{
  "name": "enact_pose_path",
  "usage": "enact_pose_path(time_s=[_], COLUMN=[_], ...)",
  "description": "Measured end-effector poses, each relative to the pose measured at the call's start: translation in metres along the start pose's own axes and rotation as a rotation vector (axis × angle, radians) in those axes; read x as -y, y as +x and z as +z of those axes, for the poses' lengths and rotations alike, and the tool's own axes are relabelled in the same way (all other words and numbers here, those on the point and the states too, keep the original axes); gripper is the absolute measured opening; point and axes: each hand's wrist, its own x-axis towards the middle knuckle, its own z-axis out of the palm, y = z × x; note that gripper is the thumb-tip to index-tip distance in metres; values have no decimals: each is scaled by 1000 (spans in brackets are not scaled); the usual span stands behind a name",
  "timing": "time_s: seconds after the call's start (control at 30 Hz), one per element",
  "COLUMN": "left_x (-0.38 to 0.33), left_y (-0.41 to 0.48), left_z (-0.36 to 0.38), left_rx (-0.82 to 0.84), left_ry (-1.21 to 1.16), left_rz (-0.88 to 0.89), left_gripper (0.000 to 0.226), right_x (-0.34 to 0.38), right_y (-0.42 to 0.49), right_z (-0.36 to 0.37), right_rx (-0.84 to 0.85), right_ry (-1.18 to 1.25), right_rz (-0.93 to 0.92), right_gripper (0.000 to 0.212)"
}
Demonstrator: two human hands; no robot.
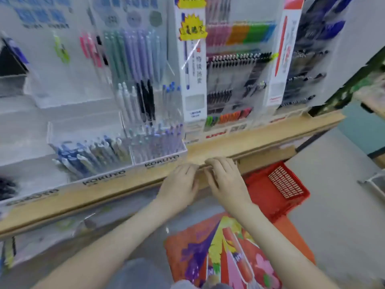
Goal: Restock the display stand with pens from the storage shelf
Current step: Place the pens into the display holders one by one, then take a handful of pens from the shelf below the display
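matt pale wood shelf edge [260, 138], clear glossy plastic pen display stand [116, 147], red plastic mesh basket [277, 184].

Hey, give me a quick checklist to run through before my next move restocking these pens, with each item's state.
1. Hands empty: cannot tell; left hand and right hand curl fingers at the light wooden shelf edge.
2. Blue-and-white pens in the clear KOKUYO-labelled tray standing neatly: not ok, they lie tilted.
3. Red plastic basket close by: ok, beside the right hand, below the shelf.
4. Spare pens visible in that basket: not ok, none shows.
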Motion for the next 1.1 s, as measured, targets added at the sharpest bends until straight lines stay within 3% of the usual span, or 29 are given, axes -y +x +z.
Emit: enact_pose_path(time_s=[0.17,0.3,0.5,0.63,0.8,0.97,1.1], left_x=[-75,-87,-71,-52,-16,49,89], left_y=[8,32,69,90,115,126,128], left_z=[84,122,198,265,378,499,547], left_rx=[270,332,433,446,377,112,-164], left_ry=[21,66,173,211,247,198,221], left_rz=[-119,-106,-55,-182,-404,-537,-533], left_gripper=[37,30,29,36,47,53,47], right_x=[-97,-153,-247,-317,-397,-448,-449], right_y=[-80,-94,-103,-121,-131,-122,-103], right_z=[-12,-4,38,89,189,295,357], right_rx=[221,308,408,473,467,328,125], right_ry=[-17,-34,-85,-15,143,248,354], right_rz=[227,260,295,359,423,307,142], right_gripper=[27,32,18,21,28,35,38])
